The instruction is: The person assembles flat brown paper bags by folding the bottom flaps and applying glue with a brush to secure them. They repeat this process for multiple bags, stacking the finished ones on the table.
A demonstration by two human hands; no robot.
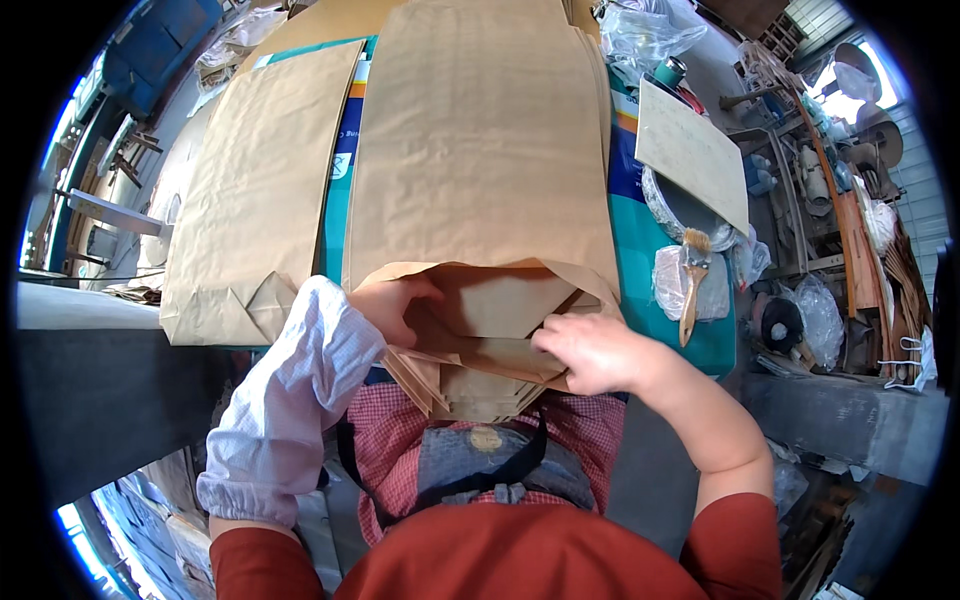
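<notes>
Matt brown paper sacks (480,150) lie on a glossy teal plastic sheet (655,270) beside a wooden-handled brush (692,285).

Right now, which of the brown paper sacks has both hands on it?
The middle stack's top sack, straight ahead: the left hand and right hand fold its opened near end. The left-side sack lies untouched.
</notes>
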